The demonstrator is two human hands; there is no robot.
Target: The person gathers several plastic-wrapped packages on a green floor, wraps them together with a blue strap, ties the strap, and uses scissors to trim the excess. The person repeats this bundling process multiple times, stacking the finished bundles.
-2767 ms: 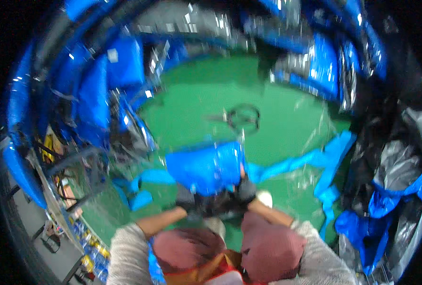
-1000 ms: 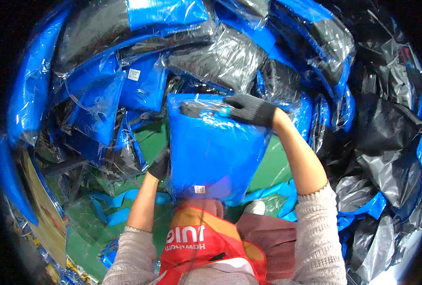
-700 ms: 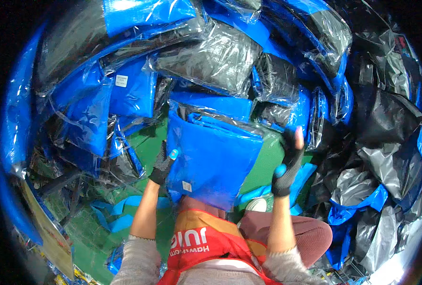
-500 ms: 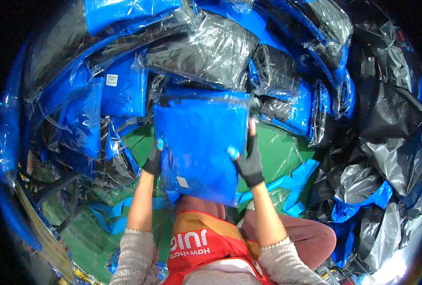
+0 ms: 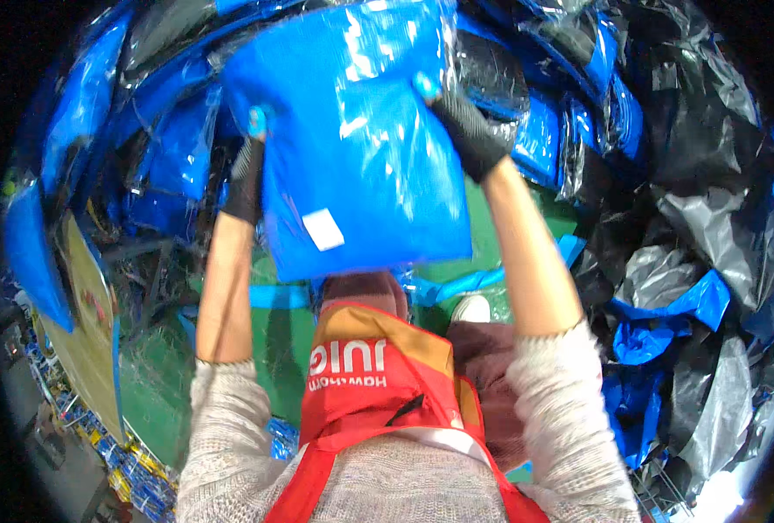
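A flat blue package in clear plastic wrap (image 5: 361,166), with a small white label near its lower left, is held up between my hands. My left hand (image 5: 253,161), in a dark fingerless glove, grips its left side with the thumb on the front face. On the right side, my right hand (image 5: 456,122) has its thumb pressed on the front, in the same kind of glove. The other fingers of both hands are hidden behind the package. Blue nail colour shows on both thumbs.
Wrapped blue and black packages (image 5: 178,148) lie heaped around the far side. Loose black and silver plastic sheets (image 5: 692,227) pile at the right. Light-blue strap (image 5: 282,296) lies on the green floor (image 5: 269,349). A tan board (image 5: 82,322) stands at the left.
Both hands have raised the blue package and carried it away from my lap, toward the far heap. It looks larger now, and my forearms are stretched further out.
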